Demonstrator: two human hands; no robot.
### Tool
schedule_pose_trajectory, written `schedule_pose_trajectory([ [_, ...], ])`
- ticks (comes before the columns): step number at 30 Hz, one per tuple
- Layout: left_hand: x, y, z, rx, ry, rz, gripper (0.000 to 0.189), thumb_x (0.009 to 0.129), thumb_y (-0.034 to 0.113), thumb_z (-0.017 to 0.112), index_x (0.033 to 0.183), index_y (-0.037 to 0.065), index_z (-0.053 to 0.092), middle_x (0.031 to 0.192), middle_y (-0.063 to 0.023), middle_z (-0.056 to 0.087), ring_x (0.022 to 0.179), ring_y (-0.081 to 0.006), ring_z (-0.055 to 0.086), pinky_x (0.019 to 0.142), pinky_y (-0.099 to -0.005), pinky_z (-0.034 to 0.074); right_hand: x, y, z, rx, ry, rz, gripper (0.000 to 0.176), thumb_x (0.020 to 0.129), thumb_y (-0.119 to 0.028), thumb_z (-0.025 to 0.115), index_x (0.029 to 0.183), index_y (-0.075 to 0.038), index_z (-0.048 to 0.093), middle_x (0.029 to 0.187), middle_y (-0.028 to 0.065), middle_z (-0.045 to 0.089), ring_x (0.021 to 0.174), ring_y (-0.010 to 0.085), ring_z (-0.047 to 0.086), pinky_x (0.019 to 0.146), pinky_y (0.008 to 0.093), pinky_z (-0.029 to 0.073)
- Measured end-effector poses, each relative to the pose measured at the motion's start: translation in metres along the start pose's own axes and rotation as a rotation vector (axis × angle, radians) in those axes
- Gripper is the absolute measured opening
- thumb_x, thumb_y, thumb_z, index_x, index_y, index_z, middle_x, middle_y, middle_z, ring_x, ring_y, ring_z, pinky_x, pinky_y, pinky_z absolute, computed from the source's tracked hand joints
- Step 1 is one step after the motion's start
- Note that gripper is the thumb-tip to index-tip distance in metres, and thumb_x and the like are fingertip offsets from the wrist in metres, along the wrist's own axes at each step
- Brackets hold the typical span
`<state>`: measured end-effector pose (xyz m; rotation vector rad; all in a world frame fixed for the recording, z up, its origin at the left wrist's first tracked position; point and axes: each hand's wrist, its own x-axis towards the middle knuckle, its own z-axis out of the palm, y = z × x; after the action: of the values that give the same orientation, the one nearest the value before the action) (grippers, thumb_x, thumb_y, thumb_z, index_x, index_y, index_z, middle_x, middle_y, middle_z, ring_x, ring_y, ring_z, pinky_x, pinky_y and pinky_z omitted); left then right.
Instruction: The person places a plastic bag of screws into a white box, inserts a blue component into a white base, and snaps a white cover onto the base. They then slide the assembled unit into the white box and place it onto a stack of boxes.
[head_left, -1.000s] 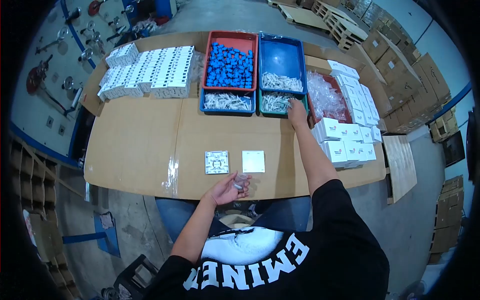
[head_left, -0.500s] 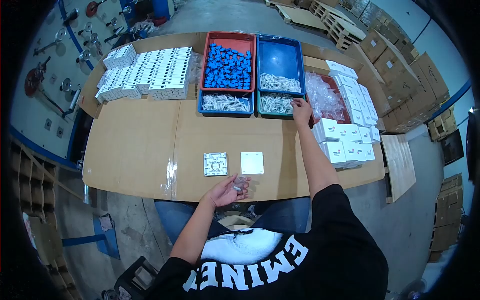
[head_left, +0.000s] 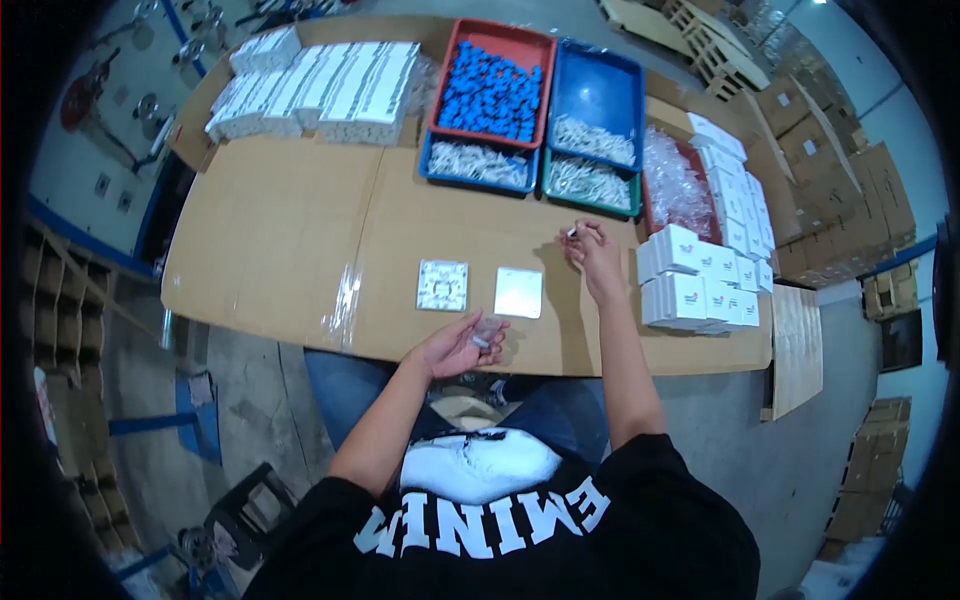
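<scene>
My left hand [head_left: 460, 346] is closed round a small clear plastic bag [head_left: 491, 327], with a small whitish piece showing in it, near the table's front edge. My right hand [head_left: 597, 258] pinches a small white part [head_left: 572, 233], too small to name, above the cardboard in front of the green tray [head_left: 610, 208]. That tray holds many similar slim white pieces. Before my left hand lie a white square frame with inner fittings [head_left: 442, 286] and, to its right, a plain white square plate [head_left: 518, 293].
A red tray [head_left: 494, 27] of blue parts stands at the back. Beside it are a blue tray [head_left: 600, 75] and another blue tray [head_left: 480, 184], both with white pieces. Clear bags [head_left: 676, 185] fill a bin at right. White boxes [head_left: 690, 295] stand right; more white boxes [head_left: 330, 85] fill the back left.
My right hand has left the green tray and come back toward me, with a small white part in its fingers. My left hand still holds the bag. The camera view has tilted.
</scene>
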<state>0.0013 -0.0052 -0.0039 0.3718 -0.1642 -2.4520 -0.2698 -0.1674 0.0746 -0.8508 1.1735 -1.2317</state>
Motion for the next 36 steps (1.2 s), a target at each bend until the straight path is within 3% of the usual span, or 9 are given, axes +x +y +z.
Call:
schedule_pose_trajectory([
  [3,0.0,-0.001,-0.003,-0.019,-0.031,0.011,0.059,0.111,0.052,0.04,0.138,0.003,0.058,0.103,-0.0058,0.065,0.097,-0.0202,0.062,0.102,-0.0423,0.049,-0.068,0.016,0.021,-0.132,-0.099,0.141,0.026,0.103,-0.024,0.068,0.119,-0.004,0.071,0.094,0.0083,0.07,0.07,0.012,0.067,0.061,0.0248,0.052],
  [8,-0.004,-0.001,0.007,0.048,-0.011,0.053,0.061,0.111,0.053,0.039,0.14,0.003,0.058,0.107,-0.0054,0.066,0.097,-0.0187,0.061,0.101,-0.04,0.05,-0.126,0.037,0.039,-0.314,-0.146,0.178,0.022,0.102,-0.02,0.068,0.115,-0.004,0.075,0.086,0.0003,0.066,0.063,0.0062,0.059,0.057,0.0232,0.047],
  [11,-0.005,-0.001,0.011,0.063,-0.004,0.067,0.062,0.11,0.054,0.04,0.14,0.002,0.057,0.11,-0.0051,0.067,0.096,-0.0177,0.061,0.099,-0.0387,0.05,-0.142,0.035,0.048,-0.277,-0.147,0.072,0.021,0.097,-0.009,0.073,0.118,-0.005,0.074,0.079,-0.0036,0.065,0.066,0.0031,0.057,0.057,0.0209,0.046],
  [14,-0.006,-0.001,0.018,0.085,-0.002,0.075,0.062,0.11,0.054,0.041,0.14,0.002,0.057,0.112,-0.0056,0.067,0.095,-0.0167,0.061,0.098,-0.0381,0.05,-0.138,0.045,0.04,-0.344,-0.124,0.031,0.024,0.097,-0.009,0.074,0.12,-0.004,0.074,0.079,-0.0043,0.064,0.066,0.0027,0.056,0.058,0.0202,0.045],
  [21,-0.008,-0.002,0.018,0.13,-0.008,0.098,0.054,0.111,0.049,0.043,0.136,0.004,0.059,0.117,-0.0081,0.067,0.098,-0.0188,0.062,0.098,-0.0397,0.052,-0.142,0.039,0.051,-0.418,-0.207,-0.042,0.018,0.095,-0.01,0.076,0.112,-0.003,0.076,0.082,-0.0023,0.068,0.065,0.002,0.053,0.057,0.0198,0.042],
  [23,-0.008,-0.004,0.016,0.132,-0.011,0.108,0.052,0.111,0.048,0.043,0.135,0.005,0.06,0.118,-0.0087,0.067,0.098,-0.0194,0.062,0.098,-0.04,0.052,-0.143,0.034,0.055,-0.546,-0.247,-0.221,0.015,0.094,-0.01,0.076,0.107,-0.002,0.077,0.083,-0.0011,0.07,0.062,0.0019,0.051,0.056,0.0208,0.041],
  [27,-0.008,-0.006,0.012,0.125,0.001,0.129,0.047,0.111,0.045,0.046,0.136,0.007,0.059,0.12,-0.0092,0.068,0.098,-0.0189,0.064,0.099,-0.0395,0.053,-0.144,0.02,0.064,-0.61,-0.259,-0.14,0.014,0.091,-0.009,0.077,0.104,-0.002,0.077,0.084,0.0016,0.073,0.061,0.0033,0.053,0.056,0.0234,0.043],
  [32,-0.008,-0.007,0.011,0.133,-0.006,0.142,0.043,0.111,0.043,0.048,0.133,0.008,0.06,0.119,-0.0099,0.069,0.099,-0.0196,0.066,0.099,-0.0399,0.054,-0.139,-0.003,0.071,-0.915,-0.538,-0.172,0.014,0.089,-0.008,0.074,0.101,-0.001,0.076,0.086,0.0081,0.073,0.064,0.0148,0.064,0.061,0.0308,0.05],
  [36,-0.007,-0.009,0.007,0.1,-0.019,0.149,0.041,0.111,0.043,0.049,0.132,0.01,0.06,0.117,-0.0093,0.069,0.098,-0.02,0.065,0.098,-0.0402,0.054,-0.127,0.005,0.065,-0.91,-0.692,-0.197,0.016,0.089,-0.011,0.074,0.102,-0.001,0.076,0.093,0.0105,0.07,0.069,0.0196,0.068,0.067,0.0328,0.053],
])
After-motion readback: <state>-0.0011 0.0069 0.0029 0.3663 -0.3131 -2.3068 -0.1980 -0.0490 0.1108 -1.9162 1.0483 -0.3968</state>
